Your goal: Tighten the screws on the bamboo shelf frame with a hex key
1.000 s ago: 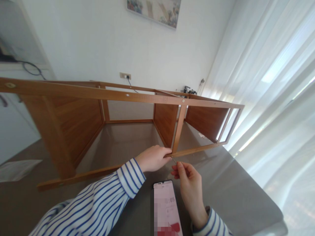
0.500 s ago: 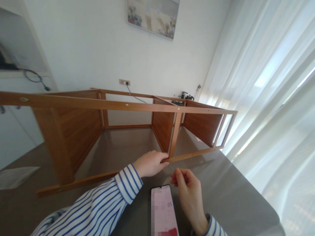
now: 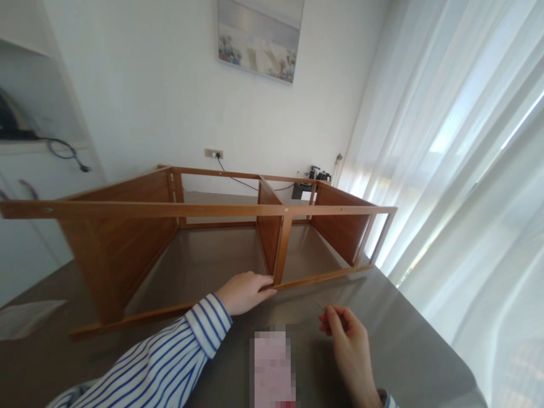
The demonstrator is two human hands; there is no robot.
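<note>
A brown wooden shelf frame (image 3: 221,211) lies on its side on the grey table (image 3: 403,340). My left hand (image 3: 246,292) is closed around its lower front rail, beside the foot of the middle upright (image 3: 281,249); some of its fingers are hidden behind the wood. Off to the right and nearer to me, my right hand (image 3: 346,334) pinches a thin metal rod (image 3: 319,306) that looks like a hex key. The rod's tip points up and left, apart from the frame. Its other end is hidden in my fingers.
A phone (image 3: 274,368), blurred out, lies on the table between my forearms. At the left is a flat pale sheet (image 3: 32,318). Behind the frame stand dark appliances (image 3: 314,177) with a cable, and a white curtain (image 3: 459,170) hangs along the right side.
My right hand has drawn the metal rod away from the joint, to the right and toward me. My left hand keeps its hold on the rail. The view has shifted slightly.
</note>
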